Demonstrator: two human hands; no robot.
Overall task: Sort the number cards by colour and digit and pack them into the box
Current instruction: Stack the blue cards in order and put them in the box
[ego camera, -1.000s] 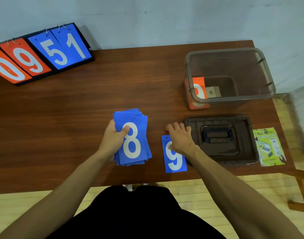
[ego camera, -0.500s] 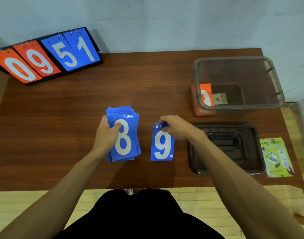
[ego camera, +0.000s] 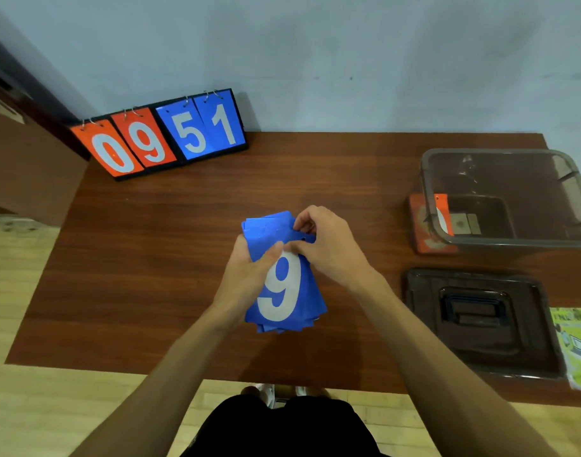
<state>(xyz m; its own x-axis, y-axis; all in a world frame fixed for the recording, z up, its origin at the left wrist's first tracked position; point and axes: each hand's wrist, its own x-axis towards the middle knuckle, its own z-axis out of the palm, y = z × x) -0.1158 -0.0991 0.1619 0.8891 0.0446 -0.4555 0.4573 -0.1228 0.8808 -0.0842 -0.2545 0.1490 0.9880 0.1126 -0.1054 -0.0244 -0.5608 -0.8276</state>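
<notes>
Blue stack of number cards, held just above the middle of the table. Long axis running from near to far, far end leaning a little to the left; edges uneven and slightly fanned. On top, 9 card: white digit on blue, reading upright for the wearer, head of the 9 at the far end, small punched hole near the far edge.

Left hand gripping the stack's left edge, fingers under it, thumb curled over the face by the top of the 9. Right hand at the far right corner, fingers curled, thumb and fingertips pinching the top card's corner.

Far right on the table, well apart from the stack: clear smoky box, open at the top. Standing against its left wall, orange card with part of a white digit, not readable. More orange low at that same wall; hard to tell whether inside or just outside.

Nearer than the box, dark lid, flat, with a recessed handle. Just beside it at the right edge, green-yellow leaflet, print too small to read.

At the far left corner, leaning back towards the wall, ringed scoreboard: orange 0 and 9, then blue 5 and 1
</notes>
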